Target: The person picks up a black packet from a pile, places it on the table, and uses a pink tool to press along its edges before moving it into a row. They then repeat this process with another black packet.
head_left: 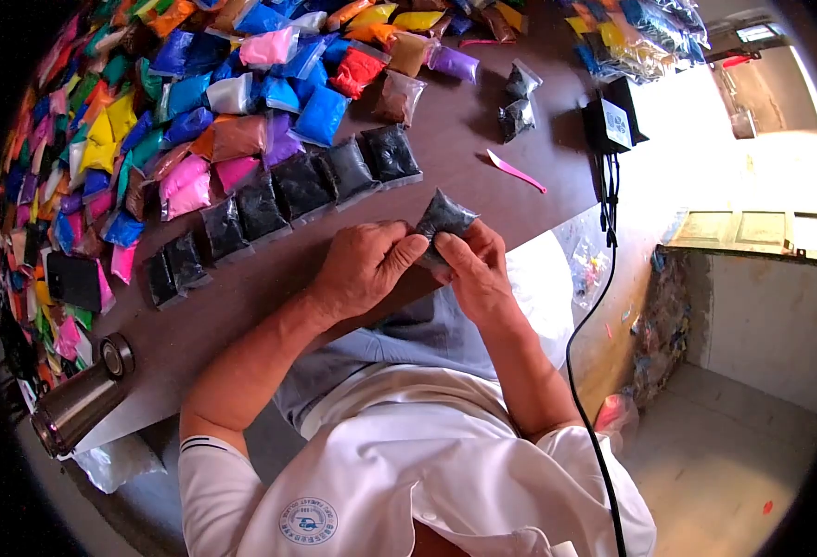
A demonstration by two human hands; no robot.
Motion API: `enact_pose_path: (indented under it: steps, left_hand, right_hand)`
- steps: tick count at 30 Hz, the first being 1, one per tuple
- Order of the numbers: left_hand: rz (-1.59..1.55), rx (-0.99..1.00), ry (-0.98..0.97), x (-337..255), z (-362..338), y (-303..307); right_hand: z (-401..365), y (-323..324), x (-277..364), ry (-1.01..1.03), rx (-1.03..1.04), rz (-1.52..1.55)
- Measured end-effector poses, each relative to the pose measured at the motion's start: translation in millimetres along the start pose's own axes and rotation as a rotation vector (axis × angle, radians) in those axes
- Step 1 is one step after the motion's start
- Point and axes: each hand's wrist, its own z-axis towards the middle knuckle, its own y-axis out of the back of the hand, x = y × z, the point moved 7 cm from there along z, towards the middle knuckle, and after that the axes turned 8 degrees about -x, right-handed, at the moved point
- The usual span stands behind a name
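Between both hands, above the table's near edge, is a small clear bag of black material (445, 216). My left hand (366, 263) grips its lower left side, thumb pressed against it. My right hand (475, 266) pinches the bottom right side with thumb on top; the fingers beneath are partly hidden. Just beyond my hands, a slanting row of similar black bags (304, 183) lies on the brown table (464, 139). To the right of the held bag rests a pink plastic knife-shaped tool (516, 173). Farther back are two small dark, partly filled bags (519, 102).
A large heap of colourful filled bags (232, 93) covers the table's left and back. A metal flask (79, 399) lies at the left edge, near a dark phone-like slab (73, 281). A black box (612, 121) with a hanging cable (571, 348) stands at the right edge.
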Motion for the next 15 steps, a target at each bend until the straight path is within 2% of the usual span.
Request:
enact_pose_path:
  steps: [3, 6, 8, 10, 13, 14, 15]
  left_hand:
    - [-0.020, 0.034, 0.057, 4.2, 0.9, 0.8]
    - [-0.022, 0.086, 0.110, 6.3, 2.0, 1.5]
    - [0.009, 0.083, 0.072, 3.1, 1.7, 0.7]
    - [0.040, 0.078, 0.037, -0.7, 0.8, 0.0]
    - [0.133, 0.068, -0.036, -5.8, -2.9, -3.4]
    - [0.123, 0.062, -0.088, -4.7, -4.0, -6.5]
    - [0.114, 0.052, -0.140, -7.4, -3.1, -7.4]
  right_hand:
    - [1.0, -3.6, 3.0, 0.021, 0.011, 0.055]
    - [-1.7, -11.4, 10.0, -0.068, -0.009, 0.074]
    - [-9.5, 2.7, 38.3, 0.291, -0.365, -0.166]
    - [-14.2, 16.2, 49.9, 0.409, -0.467, -0.226]
    - [-13.8, 2.0, 47.4, 0.226, -0.259, -0.438]
    - [-10.1, -0.8, 39.5, 0.191, -0.217, -0.449]
    - [-6.6, -0.7, 35.9, 0.220, -0.214, -0.600]
